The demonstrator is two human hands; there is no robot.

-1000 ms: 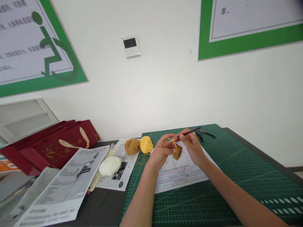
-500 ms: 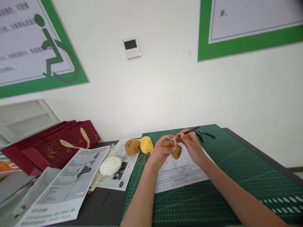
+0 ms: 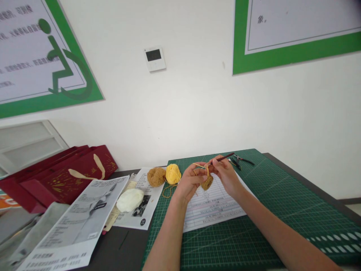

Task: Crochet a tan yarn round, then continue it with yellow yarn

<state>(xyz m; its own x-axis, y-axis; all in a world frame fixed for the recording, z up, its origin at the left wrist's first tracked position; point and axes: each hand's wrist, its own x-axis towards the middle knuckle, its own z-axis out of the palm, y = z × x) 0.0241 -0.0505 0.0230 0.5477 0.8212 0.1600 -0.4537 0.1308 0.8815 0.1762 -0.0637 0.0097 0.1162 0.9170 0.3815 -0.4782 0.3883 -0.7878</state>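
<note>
My left hand (image 3: 192, 180) is closed on a small brown crocheted piece (image 3: 207, 183), with yellow yarn (image 3: 199, 165) looped over its fingers. In my right hand (image 3: 224, 174) is a crochet hook with a dark handle (image 3: 225, 157), held like a pen. The hook's tip meets the top of the piece, where a yellow strand runs up to it; the exact stitch is too small to make out. Behind my left hand sit a yellow yarn ball (image 3: 173, 174) and a brown yarn ball (image 3: 156, 177), with a loose brown strand (image 3: 167, 192) on the mat.
Beneath my hands a printed sheet (image 3: 214, 210) lies on the green cutting mat (image 3: 282, 210). Pliers (image 3: 244, 160) rest beyond my right hand. Leftward are a white yarn ball (image 3: 130, 200), printed papers (image 3: 76, 222) and dark red gift bags (image 3: 67, 177). A white wall (image 3: 180, 113) stands behind.
The whole view has shifted slightly. The crocheted piece has turned a little and sits closer to my left fingers. Both hands keep their hold.
</note>
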